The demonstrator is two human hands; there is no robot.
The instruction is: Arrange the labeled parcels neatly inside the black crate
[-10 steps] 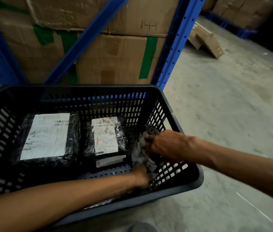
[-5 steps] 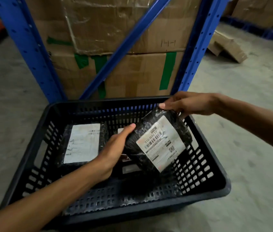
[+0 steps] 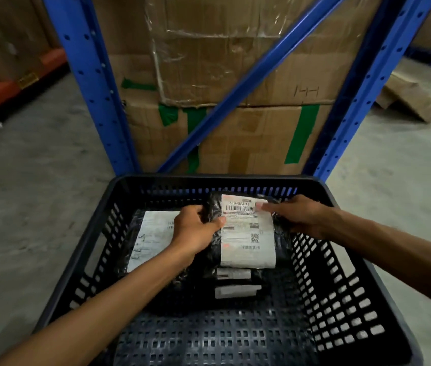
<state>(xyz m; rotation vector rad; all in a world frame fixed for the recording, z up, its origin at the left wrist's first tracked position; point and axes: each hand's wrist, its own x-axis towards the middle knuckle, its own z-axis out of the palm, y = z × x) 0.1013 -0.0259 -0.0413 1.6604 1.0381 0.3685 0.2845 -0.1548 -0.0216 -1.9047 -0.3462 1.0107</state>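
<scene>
Where it hung tilted half a second ago, the labeled parcel (image 3: 246,233) now lies flat in the black crate (image 3: 341,273), gripped between left hand (image 3: 196,231) and right hand (image 3: 296,215), nearly placed.

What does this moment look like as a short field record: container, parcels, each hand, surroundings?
container: black crate, slotted walls, on the floor
top parcel: black-wrapped parcel, label up, reads 310-BAL17, lying on other parcels
left parcel: second parcel, white label up, flat
left hand: left hand grips the top parcel's left edge
right hand: right hand grips its right edge
behind: cardboard boxes in blue racking
</scene>
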